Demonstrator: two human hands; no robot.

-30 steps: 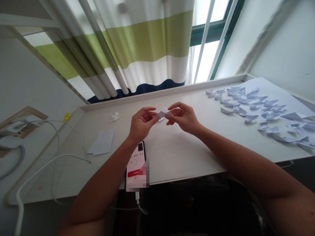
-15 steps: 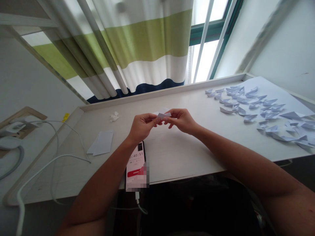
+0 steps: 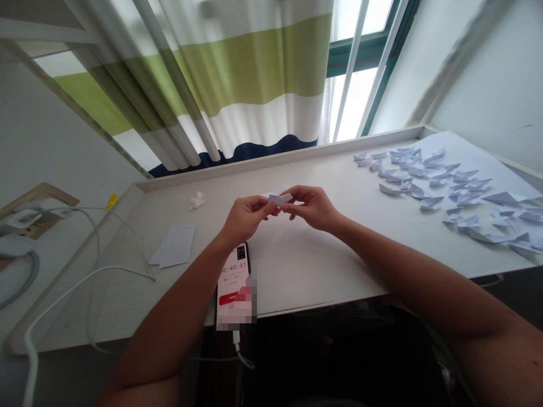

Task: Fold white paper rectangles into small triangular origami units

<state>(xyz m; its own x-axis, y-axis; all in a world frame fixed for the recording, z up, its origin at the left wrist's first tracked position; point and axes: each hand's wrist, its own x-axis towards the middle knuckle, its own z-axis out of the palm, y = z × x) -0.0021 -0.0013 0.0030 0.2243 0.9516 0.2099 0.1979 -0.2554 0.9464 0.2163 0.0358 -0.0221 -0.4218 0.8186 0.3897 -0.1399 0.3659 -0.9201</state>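
A small folded piece of white paper is pinched between my two hands above the middle of the desk. My left hand grips its left end, thumb on the near face. On the other end, the thumb and fingers of my right hand close around the paper. Parts of the fingers behind the paper are hidden. Several folded white paper boats lie spread over the right side of the desk, away from both hands.
A phone with a plugged cable lies at the desk's front edge under my left forearm. Flat white paper sheets and a crumpled paper sit to the left. White cables cross the left end. A curtain hangs behind the desk.
The folded paper has shifted slightly left and tilted a little between my fingers. My right hand has moved slightly left with it; both hands keep their hold.
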